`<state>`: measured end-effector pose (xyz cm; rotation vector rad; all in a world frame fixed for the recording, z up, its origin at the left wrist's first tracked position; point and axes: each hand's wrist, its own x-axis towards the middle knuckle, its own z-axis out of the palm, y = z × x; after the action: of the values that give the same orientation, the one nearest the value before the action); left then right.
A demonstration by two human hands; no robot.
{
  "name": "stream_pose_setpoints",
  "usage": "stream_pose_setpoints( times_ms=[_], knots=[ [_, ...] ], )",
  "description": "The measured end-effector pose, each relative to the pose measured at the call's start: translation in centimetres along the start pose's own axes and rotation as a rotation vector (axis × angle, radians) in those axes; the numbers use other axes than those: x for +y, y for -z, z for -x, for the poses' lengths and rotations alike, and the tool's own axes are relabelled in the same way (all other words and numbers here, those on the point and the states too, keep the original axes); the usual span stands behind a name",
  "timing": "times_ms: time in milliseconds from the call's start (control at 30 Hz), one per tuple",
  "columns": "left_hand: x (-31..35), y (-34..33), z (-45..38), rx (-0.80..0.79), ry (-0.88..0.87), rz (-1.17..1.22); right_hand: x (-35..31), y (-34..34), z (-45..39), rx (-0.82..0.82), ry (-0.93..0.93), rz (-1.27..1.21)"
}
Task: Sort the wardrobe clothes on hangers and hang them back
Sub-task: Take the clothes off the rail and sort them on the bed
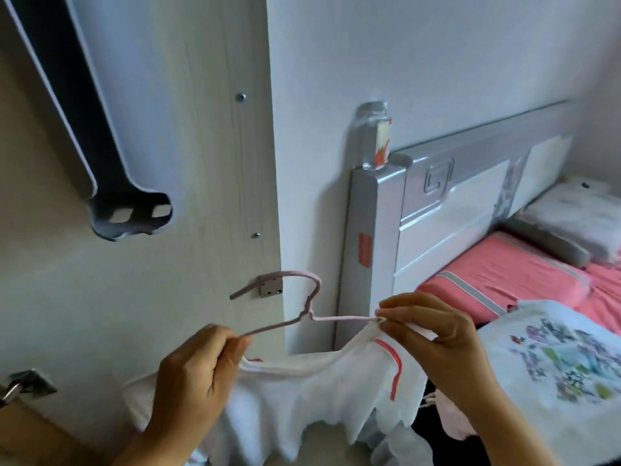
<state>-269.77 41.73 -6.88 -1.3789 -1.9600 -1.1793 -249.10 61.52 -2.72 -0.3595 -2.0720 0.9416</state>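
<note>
The wardrobe panel, pale wood grain with two screws and a small metal bracket, fills the left of the view. Right of the panel stands the bed, with its grey-white headboard, pink sheet and grey-and-white pillows. A clear bottle stands on the headboard's corner post, just right of the panel. A white printed cloth lies on the bed's near end, well right of the panel.

Below the panel's lower right corner hangs the white top, trimmed in red at the armhole, draped between both hands. The pink hanger sits above the top, its hook lying across the panel's bracket and its arms reaching out to each hand.

The left hand, in front of the panel's lower part, curls its fingers round the hanger's left arm and the fabric there. The right hand, right of the panel, pinches the top's shoulder at the hanger's right end between thumb and forefinger.

A door handle shows at the panel's lower left.
</note>
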Motion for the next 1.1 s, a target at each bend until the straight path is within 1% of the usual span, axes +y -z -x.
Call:
stream_pose_setpoints(
  times_ms=[133, 233, 333, 433, 533, 600, 667, 767, 867, 1000, 1100],
  knots=[
    [2.0, -3.8, -2.6, -0.066, -0.009, 0.164, -0.1, 4.0, 1.0, 0.094, -0.043, 0.143],
    [4.4, -6.8, -5.5, -0.127, -0.074, 0.283, -0.6, 6.7, 1.5, 0.153, -0.102, 0.291],
    [6.8, -9.9, -8.3, -0.177, -0.159, 0.378, -0.1, 9.0, 2.0, 0.293, -0.147, 0.313],
    [8.6, -13.3, -10.7, -0.201, -0.25, 0.344, 0.3, 11.5, 2.3, 0.466, -0.221, 0.227],
    [9.7, -17.1, -12.4, -0.233, -0.345, 0.232, 1.1, 14.0, 2.4, 0.595, -0.281, 0.158],
    [10.3, -20.0, -13.3, -0.276, -0.365, 0.214, 2.2, 16.2, 2.6, 0.663, -0.327, 0.129],
    [11.1, -22.8, -14.3, -0.346, -0.359, 0.25, 3.8, 18.8, 3.0, 0.716, -0.369, 0.136],
    [13.2, -27.3, -15.7, -0.406, -0.371, 0.264, 6.5, 23.5, 3.6, 0.819, -0.418, 0.119],
    [16.0, -32.0, -16.9, -0.469, -0.316, 0.303, 9.4, 28.6, 3.8, 0.916, -0.427, 0.095],
    [21.3, -39.0, -18.1, -0.601, -0.295, 0.321, 15.2, 35.2, 3.8, 0.989, -0.471, 0.033],
    [25.4, -44.2, -18.3, -0.695, -0.283, 0.335, 20.9, 39.5, 4.3, 1.044, -0.567, 0.044]
  ],
)
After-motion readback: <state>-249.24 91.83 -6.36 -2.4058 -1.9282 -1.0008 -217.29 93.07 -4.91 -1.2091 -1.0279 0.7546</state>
